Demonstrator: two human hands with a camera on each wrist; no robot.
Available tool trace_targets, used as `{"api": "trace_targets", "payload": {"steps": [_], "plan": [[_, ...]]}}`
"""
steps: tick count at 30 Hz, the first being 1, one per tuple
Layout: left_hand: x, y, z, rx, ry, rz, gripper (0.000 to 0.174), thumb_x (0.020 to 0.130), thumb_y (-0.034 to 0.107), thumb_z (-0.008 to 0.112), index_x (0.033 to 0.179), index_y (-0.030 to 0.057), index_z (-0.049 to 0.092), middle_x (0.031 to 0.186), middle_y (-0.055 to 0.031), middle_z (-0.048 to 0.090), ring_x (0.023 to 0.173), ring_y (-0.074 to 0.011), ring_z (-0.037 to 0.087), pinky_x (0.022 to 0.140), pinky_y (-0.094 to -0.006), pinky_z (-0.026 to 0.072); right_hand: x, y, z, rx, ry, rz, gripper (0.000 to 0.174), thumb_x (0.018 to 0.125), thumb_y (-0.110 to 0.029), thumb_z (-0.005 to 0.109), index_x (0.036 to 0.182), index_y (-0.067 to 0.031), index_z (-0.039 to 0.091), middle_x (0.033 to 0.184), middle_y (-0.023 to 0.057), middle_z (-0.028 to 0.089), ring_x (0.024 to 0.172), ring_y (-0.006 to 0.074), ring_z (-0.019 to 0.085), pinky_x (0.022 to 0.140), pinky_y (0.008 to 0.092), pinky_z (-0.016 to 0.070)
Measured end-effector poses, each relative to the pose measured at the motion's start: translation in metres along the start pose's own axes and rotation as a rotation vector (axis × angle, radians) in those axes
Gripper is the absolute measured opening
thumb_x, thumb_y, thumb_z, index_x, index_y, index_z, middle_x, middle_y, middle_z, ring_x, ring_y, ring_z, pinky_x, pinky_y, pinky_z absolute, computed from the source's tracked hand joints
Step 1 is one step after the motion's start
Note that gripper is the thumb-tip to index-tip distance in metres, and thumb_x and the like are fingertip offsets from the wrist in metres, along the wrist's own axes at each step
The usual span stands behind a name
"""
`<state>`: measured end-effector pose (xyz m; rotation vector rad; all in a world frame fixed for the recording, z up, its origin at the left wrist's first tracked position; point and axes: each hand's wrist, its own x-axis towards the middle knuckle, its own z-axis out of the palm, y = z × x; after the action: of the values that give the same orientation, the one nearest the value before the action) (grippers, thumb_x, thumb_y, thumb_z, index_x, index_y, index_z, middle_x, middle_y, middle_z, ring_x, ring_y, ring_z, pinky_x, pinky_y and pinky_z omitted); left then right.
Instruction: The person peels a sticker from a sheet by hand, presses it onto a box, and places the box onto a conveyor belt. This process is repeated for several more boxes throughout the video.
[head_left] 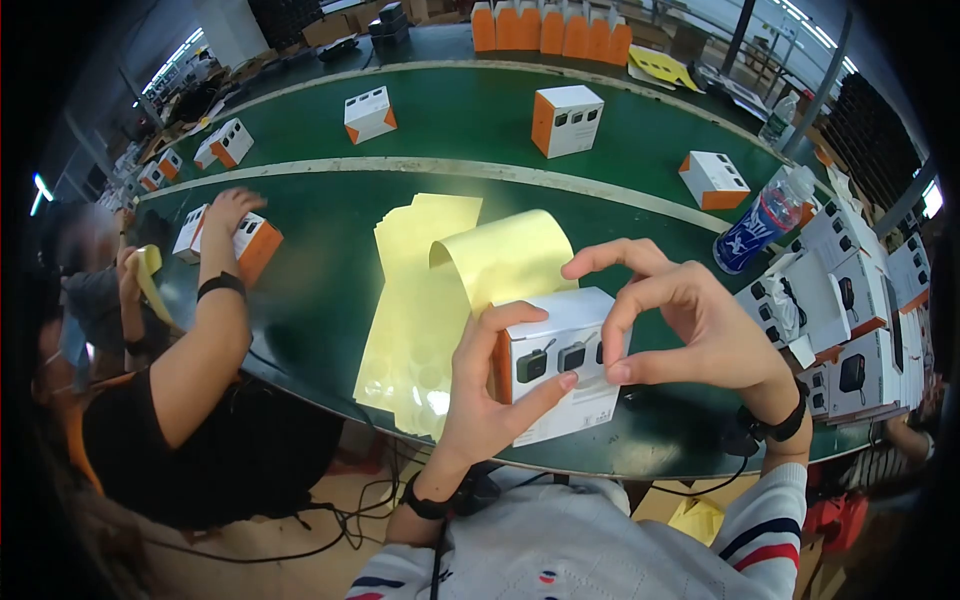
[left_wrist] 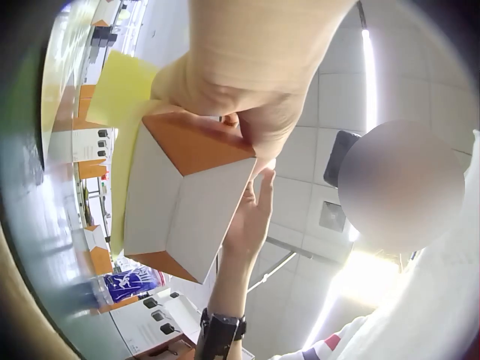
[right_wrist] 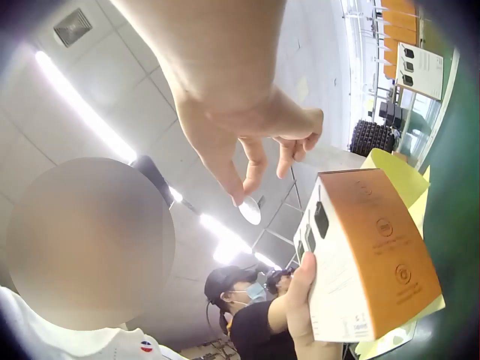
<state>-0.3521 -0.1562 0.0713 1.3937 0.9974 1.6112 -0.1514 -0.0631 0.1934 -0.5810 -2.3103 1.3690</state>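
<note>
My left hand grips a white and orange product box with black device pictures, thumb across the printed face and fingers at its left end. The box is tilted over the front edge of the green table. My right hand is at the box's right end, thumb and index tips together. In the right wrist view those tips pinch a small round pale sticker; the other fingers are bent and apart from it. Just behind the box lie yellow sheets with round clear spots, one sheet curling upward.
A water bottle and stacked boxes stand at the right. More boxes, such as one white and orange box, sit on the strip beyond the pale divider. At the left, another person's hand is on boxes.
</note>
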Motion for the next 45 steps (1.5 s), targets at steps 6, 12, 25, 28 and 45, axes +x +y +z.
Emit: {"api": "trace_targets", "payload": {"steps": [6, 12, 25, 28, 45], "plan": [[0.003, 0.002, -0.033, 0.146, -0.075, 0.049, 0.060, 0.078, -0.003, 0.080, 0.128, 0.0062, 0.049, 0.114, -0.0104, 0.061, 0.106, -0.0178, 0.065, 0.088, -0.0298, 0.0535, 0.031, 0.015, 0.017, -0.046, 0.126, 0.063, 0.011, 0.075, -0.017, 0.083, 0.085, -0.0138, 0.079, 0.137, 0.0087, 0.060, 0.133, 0.0273, 0.045, 0.117, 0.0450, 0.0254], [0.005, 0.001, -0.059, 0.086, -0.065, 0.002, 0.060, 0.079, -0.003, 0.079, 0.130, 0.0056, 0.048, 0.114, -0.0103, 0.061, 0.106, -0.0167, 0.064, 0.089, -0.0294, 0.0534, 0.069, 0.023, 0.031, -0.402, 0.194, -0.076, 0.035, 0.080, -0.023, 0.080, 0.112, -0.0136, 0.071, 0.131, 0.0100, 0.059, 0.126, 0.0298, 0.048, 0.109, 0.0428, 0.0332], [0.021, -0.037, -0.146, -0.280, 0.526, -0.271, 0.038, 0.095, -0.002, 0.065, 0.132, -0.0019, 0.060, 0.113, -0.0061, 0.064, 0.095, -0.0076, 0.060, 0.082, -0.0184, 0.0455, 0.189, 0.068, 0.031, -0.459, -0.416, -0.213, 0.098, 0.062, -0.037, 0.088, 0.149, -0.0214, 0.045, 0.140, 0.0169, 0.047, 0.124, 0.0380, 0.051, 0.100, 0.0436, 0.0485], [0.016, -0.028, -0.153, -0.169, 0.626, -0.316, 0.036, 0.094, -0.003, 0.067, 0.129, -0.0034, 0.062, 0.106, -0.0053, 0.066, 0.087, -0.0055, 0.057, 0.073, -0.0182, 0.0433, 0.236, 0.113, -0.003, -0.411, -0.427, -0.060, 0.092, 0.065, -0.036, 0.087, 0.147, -0.0219, 0.047, 0.140, 0.0141, 0.049, 0.125, 0.0358, 0.050, 0.103, 0.0414, 0.0455], [0.015, 0.015, -0.200, -0.315, 0.664, -0.158, 0.043, 0.095, -0.003, 0.066, 0.134, 0.0002, 0.047, 0.130, -0.0174, 0.063, 0.112, -0.0203, 0.066, 0.092, -0.0329, 0.0562, 0.215, 0.029, 0.119, 0.239, 0.018, 0.005, 0.032, 0.096, -0.008, 0.068, 0.125, -0.0009, 0.056, 0.095, 0.0041, 0.070, 0.090, 0.0076, 0.065, 0.080, 0.0252, 0.0527]]}}
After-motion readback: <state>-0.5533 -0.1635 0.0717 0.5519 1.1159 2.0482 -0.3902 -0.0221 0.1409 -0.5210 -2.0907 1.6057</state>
